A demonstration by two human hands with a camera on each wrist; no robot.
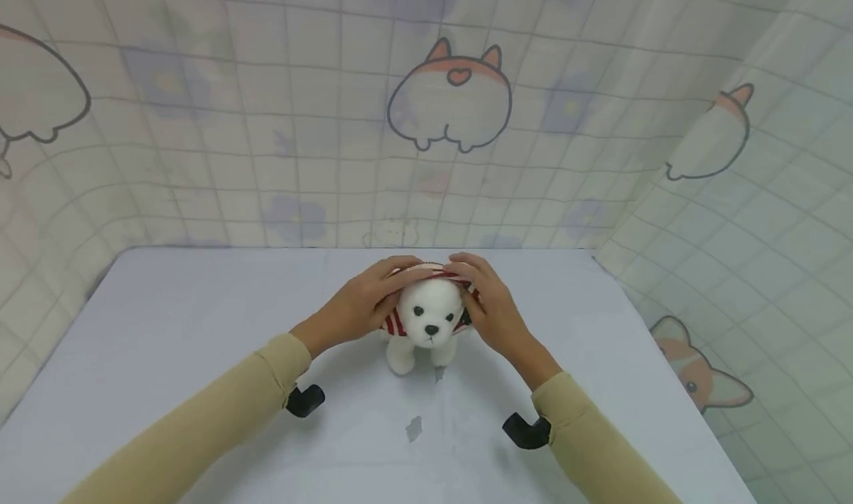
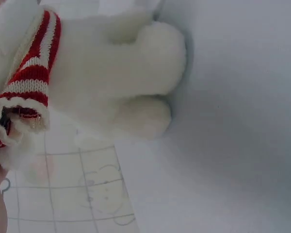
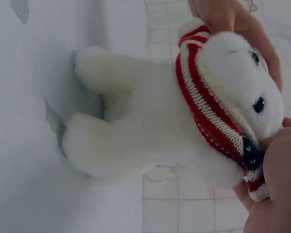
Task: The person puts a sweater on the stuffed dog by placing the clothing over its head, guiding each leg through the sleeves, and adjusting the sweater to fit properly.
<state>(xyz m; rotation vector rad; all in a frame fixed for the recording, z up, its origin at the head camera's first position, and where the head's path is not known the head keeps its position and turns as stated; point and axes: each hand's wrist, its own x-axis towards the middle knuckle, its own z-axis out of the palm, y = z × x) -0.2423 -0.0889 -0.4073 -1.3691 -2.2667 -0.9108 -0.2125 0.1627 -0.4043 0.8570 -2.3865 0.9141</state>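
Note:
A white plush dog [image 1: 432,308] stands on its legs near the far edge of the table, facing the head camera. A small red-and-white striped knitted sweater [image 3: 203,97] with a dark blue patch is bunched round its neck and over the top of its head. My left hand [image 1: 363,297] grips the sweater at one side of the head, fingers reaching over the top. On the other side my right hand [image 1: 493,308] pinches the sweater's edge beside the blue patch. A rolled opening of the sweater shows in the left wrist view, and the dog's ears are hidden.
The white table [image 1: 200,289] has a grey patch [image 1: 414,428] in front of the dog. A checked cloth [image 1: 320,119] with cartoon animals hangs behind and to the right. Black wrist mounts [image 1: 526,431] stick out under both sleeves.

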